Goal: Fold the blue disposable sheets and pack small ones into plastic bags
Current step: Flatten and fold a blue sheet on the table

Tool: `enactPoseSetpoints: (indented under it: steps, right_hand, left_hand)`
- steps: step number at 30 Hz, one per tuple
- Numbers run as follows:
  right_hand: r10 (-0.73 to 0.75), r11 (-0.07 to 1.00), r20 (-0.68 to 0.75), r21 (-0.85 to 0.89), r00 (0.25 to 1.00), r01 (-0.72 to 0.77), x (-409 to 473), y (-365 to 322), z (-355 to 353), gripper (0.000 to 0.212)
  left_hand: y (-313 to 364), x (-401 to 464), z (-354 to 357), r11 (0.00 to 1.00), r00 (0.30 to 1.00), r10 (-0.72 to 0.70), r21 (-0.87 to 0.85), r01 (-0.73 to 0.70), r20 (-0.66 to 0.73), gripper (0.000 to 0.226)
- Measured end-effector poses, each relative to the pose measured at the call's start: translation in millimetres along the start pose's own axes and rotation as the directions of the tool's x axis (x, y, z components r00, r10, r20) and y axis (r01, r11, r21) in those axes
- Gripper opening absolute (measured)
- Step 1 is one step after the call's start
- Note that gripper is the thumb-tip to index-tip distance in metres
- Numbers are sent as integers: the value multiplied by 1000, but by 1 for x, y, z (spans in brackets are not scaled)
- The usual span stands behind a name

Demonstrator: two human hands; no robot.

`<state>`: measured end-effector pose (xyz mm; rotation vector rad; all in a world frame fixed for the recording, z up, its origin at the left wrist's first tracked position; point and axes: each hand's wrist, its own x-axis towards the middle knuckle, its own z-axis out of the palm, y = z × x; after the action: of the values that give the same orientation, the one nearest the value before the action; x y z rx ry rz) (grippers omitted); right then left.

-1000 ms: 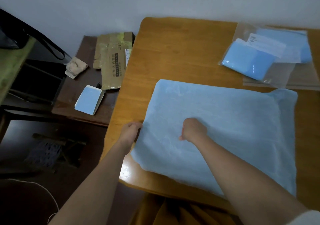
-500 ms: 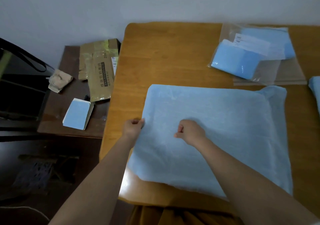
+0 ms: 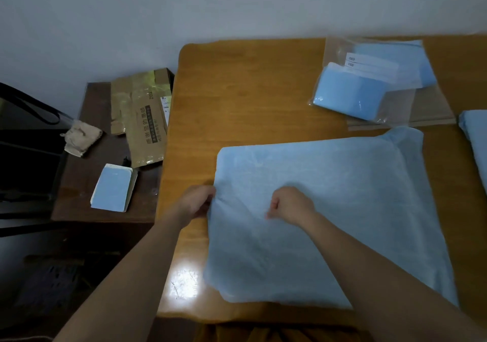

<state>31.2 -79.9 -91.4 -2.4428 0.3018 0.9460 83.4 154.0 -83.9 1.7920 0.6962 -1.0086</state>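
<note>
Sheet [image 3: 342,210] lies spread on the table [image 3: 250,99], near edge close to us, far right corner rumpled up. It looks doubled at most; we judge it far from bag size.

Left hand [image 3: 196,203] sits at the sheet's left edge, fingers curled over that edge; we read it as pinching the edge, though the fingertips are hidden. Right hand [image 3: 290,204] rests on the sheet a little in from the same edge, fingers curled into a loose fist; whether it grips a tuck of fabric we cannot tell.

Done so far, as we judge: two bags [image 3: 369,88] at the far right of the table already hold small blue folded pieces, one overlapping the other, a white label showing on the upper one. An empty-looking flat bag [image 3: 432,115] lies under them.

Left to do: this sheet needs more folds. Another blue piece [image 3: 474,141] shows at the right edge, cut off by the frame, state unclear.

Off the table, on the dark side stand [image 3: 79,196]: a small blue-faced pad [image 3: 113,187], a torn brown mailer [image 3: 143,120], a crumpled beige cloth [image 3: 80,136].

We put the task somewhere in the middle: some packing done, current fold just being set up.
</note>
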Motion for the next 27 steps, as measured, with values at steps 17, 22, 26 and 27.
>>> enactPoseSetpoints:
  steps: [17, 22, 26, 27]
  right_hand:
    - [88, 991, -73, 111, 993, -80, 31, 17, -27, 21]
    - [80, 991, -64, 112, 995, -72, 30, 19, -27, 22]
    - [78, 987, -52, 147, 996, -69, 33, 25, -29, 26]
    - [76, 984, -53, 163, 996, -66, 34, 26, -29, 28]
  left_hand:
    - [12, 17, 8, 983, 953, 182, 5, -186, -244, 24]
    - [15, 16, 9, 956, 961, 143, -217, -196, -236, 13]
    - [21, 19, 13, 923, 965, 108, -336, -186, -238, 26]
    - [24, 21, 13, 931, 962, 104, -314, -183, -254, 26]
